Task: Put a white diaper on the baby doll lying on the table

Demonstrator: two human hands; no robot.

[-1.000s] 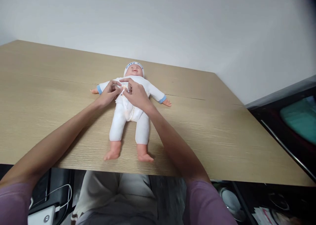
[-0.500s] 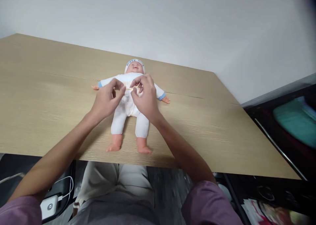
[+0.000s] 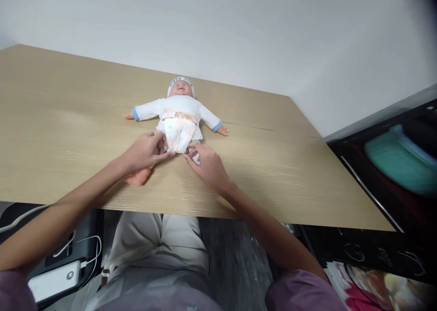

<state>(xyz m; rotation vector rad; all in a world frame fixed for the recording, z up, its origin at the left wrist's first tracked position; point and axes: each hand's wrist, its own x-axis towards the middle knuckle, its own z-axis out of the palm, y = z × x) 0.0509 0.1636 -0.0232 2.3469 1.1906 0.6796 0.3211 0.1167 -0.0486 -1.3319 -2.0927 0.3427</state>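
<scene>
A baby doll (image 3: 179, 104) in a white outfit with blue cuffs and a lettered white cap lies on its back on the wooden table (image 3: 290, 174). Around its hips is a white diaper (image 3: 178, 135) with an orange patterned waistband. My left hand (image 3: 147, 150) is closed, thumb and fingers pinching the diaper's lower edge at the crotch. On the opposite side my right hand (image 3: 207, 165) pinches that edge too, fingers curled by the leg opening. My hands and wrists hide most of the doll's legs; one bare foot (image 3: 139, 176) shows beneath my left wrist.
A pale wall (image 3: 211, 28) rises behind the table. Below the front edge at left, a white power bank (image 3: 54, 281) with a cable rests on a black surface. Dark shelving with a green item (image 3: 403, 160) stands at right.
Both hands have moved down from the doll's belly to the diaper's crotch and now pinch its edge. The waistband has come into sight, and the legs are more covered.
</scene>
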